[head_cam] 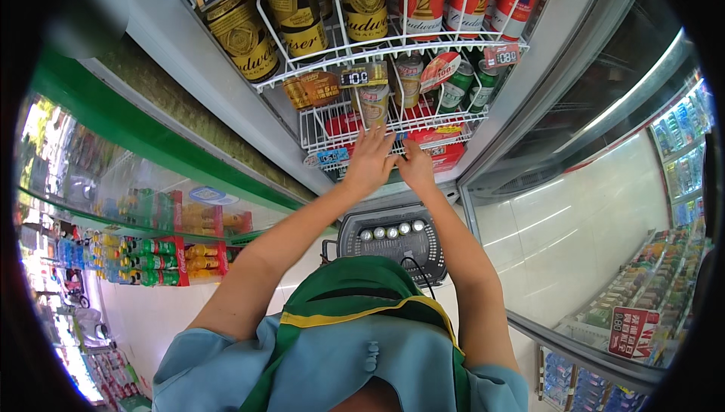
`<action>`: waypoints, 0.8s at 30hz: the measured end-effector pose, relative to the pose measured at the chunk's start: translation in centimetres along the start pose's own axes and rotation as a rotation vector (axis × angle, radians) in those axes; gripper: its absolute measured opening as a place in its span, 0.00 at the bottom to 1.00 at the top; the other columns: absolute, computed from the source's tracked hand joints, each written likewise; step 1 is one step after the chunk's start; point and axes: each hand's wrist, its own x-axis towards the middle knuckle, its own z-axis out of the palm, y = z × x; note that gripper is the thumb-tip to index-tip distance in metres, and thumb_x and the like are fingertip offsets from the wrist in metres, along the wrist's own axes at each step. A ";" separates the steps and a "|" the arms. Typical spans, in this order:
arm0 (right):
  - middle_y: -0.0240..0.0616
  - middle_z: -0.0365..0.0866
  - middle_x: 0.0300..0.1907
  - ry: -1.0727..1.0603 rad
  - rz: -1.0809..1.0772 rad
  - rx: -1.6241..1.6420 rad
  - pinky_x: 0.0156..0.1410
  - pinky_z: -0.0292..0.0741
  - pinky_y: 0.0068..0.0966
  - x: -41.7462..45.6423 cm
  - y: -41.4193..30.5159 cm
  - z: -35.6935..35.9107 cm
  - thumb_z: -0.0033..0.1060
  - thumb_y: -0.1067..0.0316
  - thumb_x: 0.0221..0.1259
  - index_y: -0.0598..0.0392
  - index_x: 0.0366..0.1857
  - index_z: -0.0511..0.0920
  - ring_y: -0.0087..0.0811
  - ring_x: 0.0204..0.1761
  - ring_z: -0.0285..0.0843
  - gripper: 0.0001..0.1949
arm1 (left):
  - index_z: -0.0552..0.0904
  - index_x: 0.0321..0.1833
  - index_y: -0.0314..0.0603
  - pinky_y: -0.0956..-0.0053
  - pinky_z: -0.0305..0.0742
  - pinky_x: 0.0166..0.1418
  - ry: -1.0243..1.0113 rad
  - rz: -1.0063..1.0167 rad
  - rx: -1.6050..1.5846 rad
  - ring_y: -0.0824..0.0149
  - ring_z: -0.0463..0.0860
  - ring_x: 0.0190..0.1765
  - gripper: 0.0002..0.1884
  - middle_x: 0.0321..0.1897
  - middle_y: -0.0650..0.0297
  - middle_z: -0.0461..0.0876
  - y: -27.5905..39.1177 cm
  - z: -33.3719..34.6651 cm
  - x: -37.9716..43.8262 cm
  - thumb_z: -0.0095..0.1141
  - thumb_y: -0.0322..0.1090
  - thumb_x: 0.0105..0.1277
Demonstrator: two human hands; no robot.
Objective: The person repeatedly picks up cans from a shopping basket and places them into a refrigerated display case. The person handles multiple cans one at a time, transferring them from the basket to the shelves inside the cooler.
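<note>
Both my hands reach to the front edge of a lower white wire shelf in an open drinks cooler. My left hand, fingers spread, lies at the shelf front just below a pale gold can. Beside it, my right hand has its fingers bent near the shelf's edge; whether it grips anything is hidden. Green cans stand to the right on the shelf above. A grey plastic basket below my forearms holds a row of several cans.
Black-and-gold beer cans and red beer cans fill the upper wire shelf. Glass doors flank the opening, the right one with a metal frame. Bottled drinks stand beyond the left door. Red cartons lie low in the cooler.
</note>
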 end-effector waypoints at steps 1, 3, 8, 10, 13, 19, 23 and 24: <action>0.60 0.78 0.38 -0.058 0.057 -0.015 0.45 0.75 0.38 -1.2 0.3 -0.4 0.65 0.63 0.47 0.64 0.46 0.74 0.53 0.42 0.78 0.22 | 0.70 0.59 0.35 0.52 0.52 0.69 -0.028 -0.025 -0.042 0.44 0.61 0.66 0.23 0.60 0.43 0.66 0.6 0.8 -1.9 0.51 0.38 0.63; 0.58 0.79 0.38 -0.104 0.133 -0.037 0.45 0.75 0.37 -3.7 2.5 -0.2 0.65 0.63 0.47 0.64 0.46 0.74 0.52 0.41 0.79 0.22 | 0.71 0.58 0.35 0.51 0.53 0.69 -0.133 -0.086 -0.121 0.43 0.63 0.65 0.22 0.59 0.43 0.67 0.9 3.1 -5.8 0.52 0.38 0.62; 0.49 0.81 0.32 -0.181 0.187 -0.148 0.41 0.76 0.32 -10.3 7.9 0.7 0.68 0.62 0.44 0.61 0.43 0.77 0.43 0.34 0.82 0.21 | 0.71 0.57 0.35 0.56 0.59 0.67 -0.479 -0.290 -0.235 0.44 0.66 0.62 0.22 0.58 0.42 0.68 1.7 6.4 -13.9 0.53 0.38 0.62; 0.51 0.81 0.33 -0.270 0.268 -0.168 0.44 0.76 0.34 -12.3 9.0 1.0 0.67 0.63 0.46 0.61 0.44 0.76 0.45 0.37 0.81 0.21 | 0.71 0.57 0.35 0.59 0.63 0.64 -0.589 -0.336 -0.298 0.46 0.68 0.61 0.23 0.58 0.43 0.69 1.6 6.8 -15.3 0.53 0.39 0.62; 0.50 0.81 0.32 -0.329 0.357 -0.155 0.44 0.76 0.36 -15.1 10.5 1.4 0.66 0.62 0.46 0.62 0.43 0.76 0.47 0.37 0.81 0.21 | 0.73 0.56 0.36 0.61 0.68 0.60 -0.706 -0.386 -0.329 0.47 0.71 0.58 0.22 0.56 0.45 0.71 1.9 7.5 -17.0 0.51 0.40 0.62; 0.49 0.81 0.28 -0.368 0.425 -0.163 0.41 0.76 0.36 -20.6 13.2 1.8 0.65 0.62 0.45 0.62 0.41 0.77 0.47 0.35 0.81 0.19 | 0.73 0.56 0.37 0.60 0.68 0.59 -0.974 -0.460 -0.409 0.48 0.72 0.56 0.21 0.55 0.47 0.72 2.8 9.4 -19.7 0.49 0.40 0.63; 0.48 0.82 0.30 -0.414 0.547 -0.194 0.42 0.76 0.35 -24.7 16.2 2.5 0.65 0.59 0.46 0.58 0.42 0.77 0.45 0.35 0.81 0.20 | 0.75 0.54 0.36 0.60 0.70 0.56 -1.005 -0.496 -0.434 0.49 0.74 0.53 0.19 0.49 0.50 0.75 4.3 11.7 -23.0 0.52 0.38 0.62; 0.48 0.82 0.31 -0.421 0.580 -0.185 0.43 0.76 0.34 -25.3 16.7 2.7 0.65 0.59 0.46 0.59 0.42 0.77 0.44 0.37 0.81 0.20 | 0.75 0.53 0.36 0.60 0.70 0.55 -1.040 -0.510 -0.442 0.50 0.75 0.52 0.19 0.48 0.51 0.76 4.4 12.4 -23.6 0.52 0.38 0.61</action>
